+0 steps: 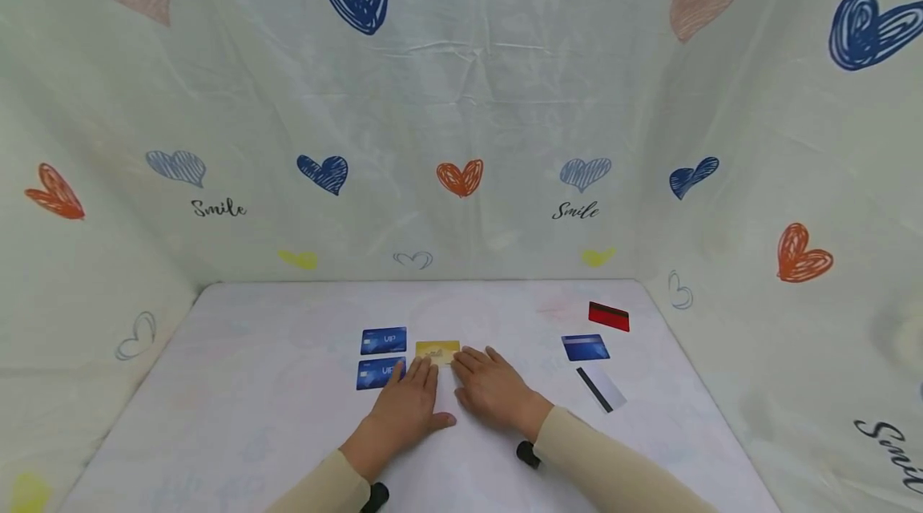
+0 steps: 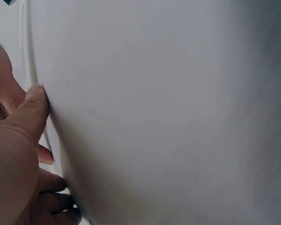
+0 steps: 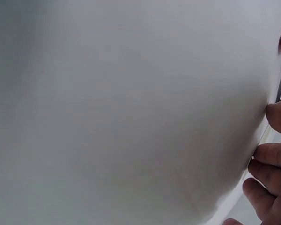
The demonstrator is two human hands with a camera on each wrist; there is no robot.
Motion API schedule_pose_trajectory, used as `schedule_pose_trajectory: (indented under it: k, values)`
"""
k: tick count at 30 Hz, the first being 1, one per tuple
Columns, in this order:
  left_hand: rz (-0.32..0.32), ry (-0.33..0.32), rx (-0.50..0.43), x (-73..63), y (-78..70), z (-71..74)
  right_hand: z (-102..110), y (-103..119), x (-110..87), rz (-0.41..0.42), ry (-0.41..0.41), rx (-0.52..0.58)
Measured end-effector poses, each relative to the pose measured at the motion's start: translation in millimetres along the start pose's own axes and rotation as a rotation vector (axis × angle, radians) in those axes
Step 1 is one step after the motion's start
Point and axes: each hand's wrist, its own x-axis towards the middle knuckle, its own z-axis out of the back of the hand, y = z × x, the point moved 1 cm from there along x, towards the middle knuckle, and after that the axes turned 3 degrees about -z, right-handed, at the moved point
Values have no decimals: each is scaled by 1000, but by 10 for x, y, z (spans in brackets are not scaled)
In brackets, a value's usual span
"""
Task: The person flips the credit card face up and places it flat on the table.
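Note:
A gold card (image 1: 437,348) lies flat on the white table in the head view. My left hand (image 1: 407,405) rests on the table with its fingers stretched forward, fingertips right at the card's near edge and the thumb spread to the side. From the right, my right hand (image 1: 497,389) reaches in, its fingertips at the card's right corner. Two blue VIP cards sit one behind the other to the left: the far one (image 1: 384,341) in full, the near one (image 1: 375,374) partly covered by my left fingers. Both wrist views catch fingers (image 2: 35,108) (image 3: 276,154) against the tabletop.
At the right of the table lie a red card (image 1: 609,317) with a dark stripe, a blue card (image 1: 586,347) and a white card (image 1: 606,389) with a black stripe, all apart. A heart-printed curtain (image 1: 404,104) encloses the back and sides.

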Motion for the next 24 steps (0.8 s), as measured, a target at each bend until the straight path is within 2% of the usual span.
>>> schedule_pose_trajectory:
  k: [3, 6, 12, 24]
  values:
    - [4, -1, 14, 44, 45, 16, -6, -9, 94, -11, 18, 0]
    - [14, 10, -10, 99, 93, 36, 7, -24, 171, -28, 45, 21]
    - [21, 45, -28, 198, 184, 0, 27, -43, 268, -60, 87, 59]
    - [46, 66, -46, 241, 203, 13, 22, -54, 351, -88, 141, 77]
